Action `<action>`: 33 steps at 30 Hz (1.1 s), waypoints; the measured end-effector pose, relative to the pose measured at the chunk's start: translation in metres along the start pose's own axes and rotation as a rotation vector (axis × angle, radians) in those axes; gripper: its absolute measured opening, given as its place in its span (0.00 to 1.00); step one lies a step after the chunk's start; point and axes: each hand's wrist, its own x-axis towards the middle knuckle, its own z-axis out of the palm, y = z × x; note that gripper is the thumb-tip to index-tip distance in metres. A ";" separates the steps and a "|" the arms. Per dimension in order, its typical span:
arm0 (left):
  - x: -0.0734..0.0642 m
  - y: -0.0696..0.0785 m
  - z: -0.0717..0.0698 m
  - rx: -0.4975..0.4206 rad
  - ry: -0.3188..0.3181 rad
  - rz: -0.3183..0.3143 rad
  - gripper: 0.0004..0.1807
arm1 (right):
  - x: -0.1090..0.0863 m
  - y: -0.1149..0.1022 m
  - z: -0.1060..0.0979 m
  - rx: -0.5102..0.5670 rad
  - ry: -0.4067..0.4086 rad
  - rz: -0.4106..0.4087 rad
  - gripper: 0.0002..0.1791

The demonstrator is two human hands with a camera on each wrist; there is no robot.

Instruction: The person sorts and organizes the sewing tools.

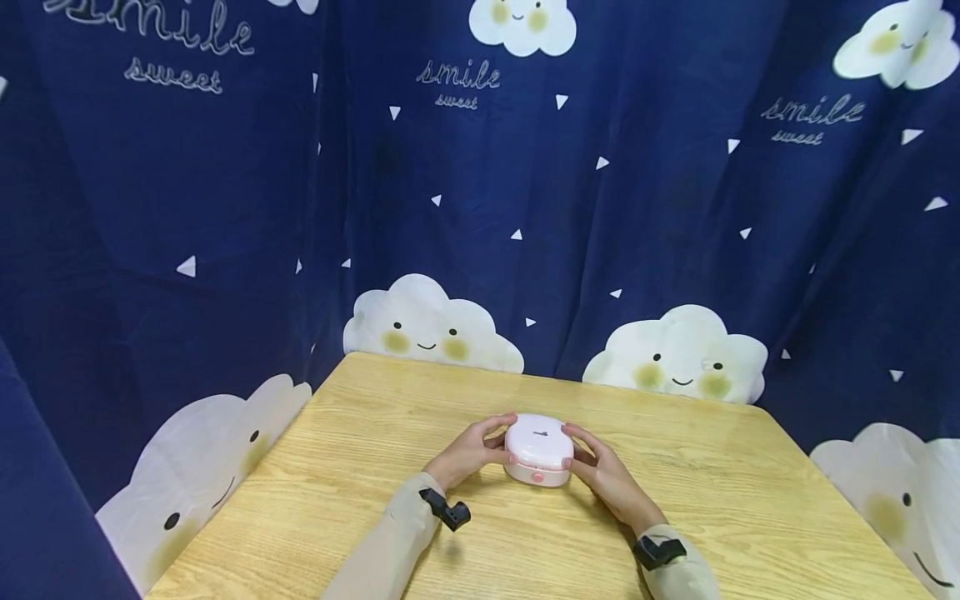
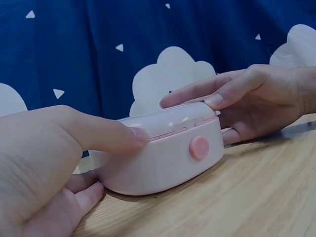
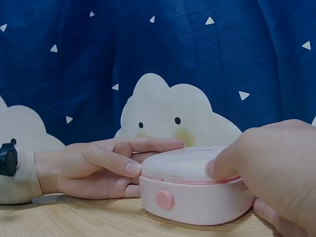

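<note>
A rounded white lidded box (image 1: 540,446) stands on the wooden table, with a thin pink seam under its glossy lid (image 3: 190,165) and a round pink button (image 2: 199,147) on its front. My left hand (image 1: 467,454) holds its left side, the thumb at the lid's edge and the other fingers around the side and back. On the opposite side my right hand (image 1: 611,482) grips it likewise, its thumb against the lid's rim. The lid sits on the base; a small dark mark lies on its top. What is inside cannot be seen.
The light wooden table (image 1: 300,517) reaches to a dark blue curtain (image 1: 450,208) printed with smiling clouds and white triangles, which hangs behind it and along both sides. Black straps with small devices (image 1: 446,508) are worn over both beige sleeves.
</note>
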 end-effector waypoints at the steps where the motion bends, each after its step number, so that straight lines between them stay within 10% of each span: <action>1: 0.000 0.000 0.000 0.001 0.003 -0.004 0.40 | 0.000 0.000 0.000 -0.002 0.000 0.000 0.35; 16: -0.002 0.001 0.002 0.035 0.029 -0.004 0.40 | 0.001 -0.003 0.004 -0.077 0.040 -0.010 0.33; 33: -0.001 0.016 0.015 0.778 0.208 0.168 0.43 | 0.007 -0.027 0.017 -0.565 0.334 -0.258 0.28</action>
